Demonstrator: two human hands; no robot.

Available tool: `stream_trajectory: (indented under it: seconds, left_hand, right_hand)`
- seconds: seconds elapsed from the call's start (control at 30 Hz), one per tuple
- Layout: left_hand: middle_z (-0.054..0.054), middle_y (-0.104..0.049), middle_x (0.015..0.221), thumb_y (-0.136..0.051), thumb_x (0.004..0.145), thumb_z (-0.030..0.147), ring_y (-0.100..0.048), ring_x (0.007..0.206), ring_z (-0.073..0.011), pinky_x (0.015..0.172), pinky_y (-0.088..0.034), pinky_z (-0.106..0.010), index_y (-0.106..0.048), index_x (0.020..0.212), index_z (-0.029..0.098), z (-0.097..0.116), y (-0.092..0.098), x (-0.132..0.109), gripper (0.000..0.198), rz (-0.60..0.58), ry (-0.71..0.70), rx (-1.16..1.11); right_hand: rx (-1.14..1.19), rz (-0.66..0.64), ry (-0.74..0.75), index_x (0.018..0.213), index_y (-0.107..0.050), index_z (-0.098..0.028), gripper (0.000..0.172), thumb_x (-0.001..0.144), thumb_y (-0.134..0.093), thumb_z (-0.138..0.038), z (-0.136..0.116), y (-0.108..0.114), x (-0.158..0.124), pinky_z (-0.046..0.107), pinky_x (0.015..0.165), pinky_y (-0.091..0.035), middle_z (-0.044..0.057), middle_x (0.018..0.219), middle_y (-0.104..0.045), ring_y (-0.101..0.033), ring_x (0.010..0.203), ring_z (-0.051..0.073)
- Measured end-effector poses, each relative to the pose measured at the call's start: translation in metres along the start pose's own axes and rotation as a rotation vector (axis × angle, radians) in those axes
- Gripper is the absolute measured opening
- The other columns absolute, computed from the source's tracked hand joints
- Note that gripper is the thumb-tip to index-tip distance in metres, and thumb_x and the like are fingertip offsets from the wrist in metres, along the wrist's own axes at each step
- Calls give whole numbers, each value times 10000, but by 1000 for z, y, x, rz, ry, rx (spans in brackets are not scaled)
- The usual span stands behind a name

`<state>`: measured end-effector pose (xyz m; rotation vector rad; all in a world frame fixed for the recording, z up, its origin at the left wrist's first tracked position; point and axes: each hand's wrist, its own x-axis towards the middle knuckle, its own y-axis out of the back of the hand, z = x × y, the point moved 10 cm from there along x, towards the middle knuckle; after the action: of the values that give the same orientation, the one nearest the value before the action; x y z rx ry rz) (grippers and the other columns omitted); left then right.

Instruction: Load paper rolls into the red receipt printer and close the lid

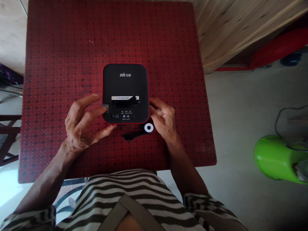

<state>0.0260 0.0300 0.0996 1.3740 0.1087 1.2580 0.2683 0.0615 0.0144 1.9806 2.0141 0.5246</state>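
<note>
A black label printer (125,85) with a red rim and a white warning strip lies on the red patterned table. A dark strip pokes out of its slot. My left hand (83,123) is at the printer's lower left corner, fingers spread, one fingertip on the grey button there. At the lower right side, my right hand (165,118) touches the edge with bent fingers, some of them hidden by the printer. Just below the printer lies a small white roll (149,127) with a dark core, with a black strip (132,135) stretching left from it.
The red table (115,41) extends beyond the printer. A wooden panel (223,29) stands at the right. On the floor to the right is a green bin (274,157) with a dark cable near it. Dark wooden furniture (9,130) is at the left.
</note>
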Motion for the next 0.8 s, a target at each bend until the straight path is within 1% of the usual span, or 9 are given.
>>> stream_trajectory:
  seconds: [0.2, 0.33, 0.4, 0.47, 0.5, 0.57, 0.63, 0.7, 0.8]
  left_hand:
    - [-120, -651, 1378, -882, 836, 457, -695, 1222, -296, 952, -654, -493, -668, 1211, 271, 1, 1, 4, 470, 17, -17, -72]
    - [-108, -656, 1333, -859, 859, 457, -702, 1179, -269, 926, -665, -467, -628, 1257, 275, -2, -6, -1, 495, 35, -11, -100]
    - [-109, -659, 1322, -849, 868, 452, -703, 1163, -259, 919, -669, -451, -597, 1315, 271, -4, -9, -5, 544, 51, -7, -118]
    - [-105, -655, 1341, -851, 867, 450, -698, 1187, -258, 946, -666, -451, -568, 1364, 280, -5, -12, -9, 596, 62, -3, -127]
    - [-105, -649, 1359, -859, 860, 453, -694, 1209, -263, 966, -663, -456, -557, 1382, 284, -5, -13, -10, 626, 67, -8, -131]
    - [-121, -634, 1401, -877, 843, 465, -680, 1257, -285, 997, -656, -468, -537, 1412, 273, -3, -13, -11, 690, 81, -19, -144]
    - [-147, -619, 1432, -872, 853, 455, -668, 1290, -302, 1020, -649, -475, -513, 1445, 257, -1, -14, -12, 720, 82, -23, -150]
    - [-152, -619, 1441, -838, 890, 445, -665, 1302, -299, 1029, -648, -471, -481, 1483, 271, 0, -17, -12, 713, 68, -10, -136]
    - [-158, -624, 1433, -790, 929, 470, -674, 1290, -292, 1038, -645, -460, -434, 1541, 271, 1, -21, -14, 735, 43, -11, -97]
  right_hand:
    - [84, 15, 76, 1167, -793, -266, 272, 1039, -600, -407, -9, 0, 2, 342, 859, -629, 49, 1194, -814, -776, 1066, 207]
    - [38, 56, 84, 1159, -798, -271, 245, 1037, -599, -349, -10, 7, 3, 355, 842, -640, 42, 1159, -826, -787, 1017, 211]
    - [-72, 155, 121, 1151, -798, -264, 239, 1041, -592, -317, -22, 23, 2, 384, 874, -640, 50, 1128, -826, -783, 1011, 223]
    - [-211, 245, 208, 1147, -796, -267, 227, 1045, -594, -286, -47, 37, 4, 434, 953, -623, 62, 1121, -816, -766, 1053, 243]
    - [-272, 244, 265, 1152, -793, -276, 225, 1047, -594, -272, -62, 38, 6, 458, 995, -607, 65, 1139, -808, -753, 1086, 253]
    - [-360, 135, 387, 1169, -783, -286, 238, 1051, -583, -234, -92, 25, 17, 478, 1048, -583, 66, 1186, -795, -728, 1140, 262]
    - [-454, -51, 469, 1170, -774, -256, 260, 1048, -561, -172, -110, -3, 30, 473, 1056, -572, 76, 1198, -790, -717, 1145, 263]
    - [-575, -202, 486, 1126, -769, -200, 272, 1037, -531, -105, -115, -32, 45, 467, 1043, -560, 97, 1137, -790, -717, 1116, 270]
    - [-712, -305, 444, 1094, -751, -153, 288, 1029, -488, -55, -109, -63, 65, 458, 1013, -549, 120, 1088, -776, -719, 1089, 279]
